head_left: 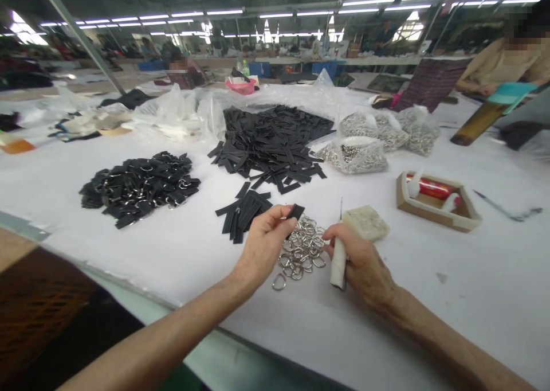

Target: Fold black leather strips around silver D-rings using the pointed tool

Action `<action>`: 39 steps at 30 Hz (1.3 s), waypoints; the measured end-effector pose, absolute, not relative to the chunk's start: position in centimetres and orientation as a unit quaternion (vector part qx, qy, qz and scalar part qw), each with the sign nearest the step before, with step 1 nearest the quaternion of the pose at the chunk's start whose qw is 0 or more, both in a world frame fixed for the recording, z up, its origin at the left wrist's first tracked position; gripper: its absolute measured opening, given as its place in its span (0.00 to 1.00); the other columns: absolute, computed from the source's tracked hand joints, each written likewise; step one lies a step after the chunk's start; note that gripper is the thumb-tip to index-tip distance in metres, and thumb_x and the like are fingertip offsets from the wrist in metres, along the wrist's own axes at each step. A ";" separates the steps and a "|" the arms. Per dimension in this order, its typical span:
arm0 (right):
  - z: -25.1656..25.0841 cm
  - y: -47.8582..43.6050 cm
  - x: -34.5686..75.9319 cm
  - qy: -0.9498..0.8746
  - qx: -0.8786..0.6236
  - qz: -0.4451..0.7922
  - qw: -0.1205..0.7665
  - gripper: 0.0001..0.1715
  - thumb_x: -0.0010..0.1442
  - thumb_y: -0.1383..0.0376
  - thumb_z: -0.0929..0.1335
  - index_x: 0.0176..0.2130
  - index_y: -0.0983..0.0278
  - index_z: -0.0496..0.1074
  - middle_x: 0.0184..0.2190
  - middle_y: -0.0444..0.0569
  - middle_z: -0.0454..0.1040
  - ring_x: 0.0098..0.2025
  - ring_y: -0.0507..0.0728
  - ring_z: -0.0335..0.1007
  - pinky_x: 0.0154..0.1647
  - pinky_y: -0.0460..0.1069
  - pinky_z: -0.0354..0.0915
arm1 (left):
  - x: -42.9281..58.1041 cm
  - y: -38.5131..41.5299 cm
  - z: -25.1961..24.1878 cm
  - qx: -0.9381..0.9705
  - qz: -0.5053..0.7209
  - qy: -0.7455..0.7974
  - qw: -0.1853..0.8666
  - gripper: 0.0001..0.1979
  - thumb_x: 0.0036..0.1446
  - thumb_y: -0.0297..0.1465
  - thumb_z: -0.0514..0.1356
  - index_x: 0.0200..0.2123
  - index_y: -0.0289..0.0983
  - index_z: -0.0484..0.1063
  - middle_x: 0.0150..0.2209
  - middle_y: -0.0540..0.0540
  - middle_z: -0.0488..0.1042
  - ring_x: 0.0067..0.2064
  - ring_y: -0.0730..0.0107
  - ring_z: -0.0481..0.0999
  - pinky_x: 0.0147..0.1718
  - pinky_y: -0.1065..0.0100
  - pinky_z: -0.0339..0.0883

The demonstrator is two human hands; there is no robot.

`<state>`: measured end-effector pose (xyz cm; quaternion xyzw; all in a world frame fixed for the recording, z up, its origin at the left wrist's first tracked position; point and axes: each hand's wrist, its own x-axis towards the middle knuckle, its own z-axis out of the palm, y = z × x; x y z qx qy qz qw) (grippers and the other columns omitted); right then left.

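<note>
My left hand (268,236) pinches a short black strip (295,212) between thumb and fingers, above a loose heap of metal D-rings (303,247). In my right hand (361,259) is a tool with a pale wrapped handle (338,265) and a thin pointed tip standing upward. The fingertips of that hand are at the right edge of the ring heap; whether they touch a ring I cannot tell. Just behind it lies a yellowish, waxy-looking block (366,223). A small bunch of black strips (244,212) is left of the rings.
Black strips fitted with rings (141,186) form a pile at left. A large heap of black strips (270,139) lies behind. Bags of rings (358,153) and a cardboard tray (438,213) with a red tube stand right. Another person (494,70) sits at far right.
</note>
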<state>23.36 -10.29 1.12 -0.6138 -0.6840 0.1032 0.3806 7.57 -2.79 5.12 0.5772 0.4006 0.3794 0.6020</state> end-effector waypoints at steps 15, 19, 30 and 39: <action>-0.7 -9.5 21.8 -0.746 -0.587 -0.028 0.314 0.09 0.56 0.75 0.60 0.28 0.64 0.62 0.22 0.45 0.65 0.26 0.54 0.58 0.26 0.47 0.52 | 10.0 0.6 2.8 0.436 0.350 0.404 0.724 0.02 0.52 0.23 0.56 0.31 0.32 0.66 0.26 0.44 0.74 0.26 0.69 0.76 0.21 0.72 0.71; -0.5 -9.8 22.0 -0.694 -0.621 0.090 0.353 0.07 0.54 0.74 0.62 0.28 0.63 0.61 0.22 0.42 0.65 0.26 0.52 0.60 0.26 0.45 0.55 | 9.8 0.7 3.0 0.430 0.325 0.385 0.749 0.02 0.53 0.22 0.55 0.32 0.31 0.66 0.28 0.42 0.75 0.27 0.69 0.76 0.23 0.72 0.72; 3.4 -9.3 24.6 -0.522 -0.696 0.133 0.475 0.03 0.55 0.68 0.64 0.33 0.61 0.63 0.30 0.43 0.69 0.30 0.52 0.64 0.30 0.47 0.59 | 9.8 -0.8 3.6 0.462 0.210 0.337 0.793 0.05 0.51 0.26 0.58 0.33 0.31 0.68 0.30 0.41 0.76 0.27 0.68 0.76 0.21 0.72 0.71; 3.4 -9.5 25.2 -0.599 -0.678 0.072 0.420 0.02 0.57 0.68 0.63 0.32 0.61 0.62 0.25 0.43 0.67 0.27 0.52 0.62 0.28 0.46 0.58 | 10.4 -1.8 3.6 0.549 0.157 0.331 0.752 0.06 0.49 0.29 0.57 0.31 0.33 0.70 0.30 0.42 0.75 0.29 0.67 0.76 0.22 0.71 0.70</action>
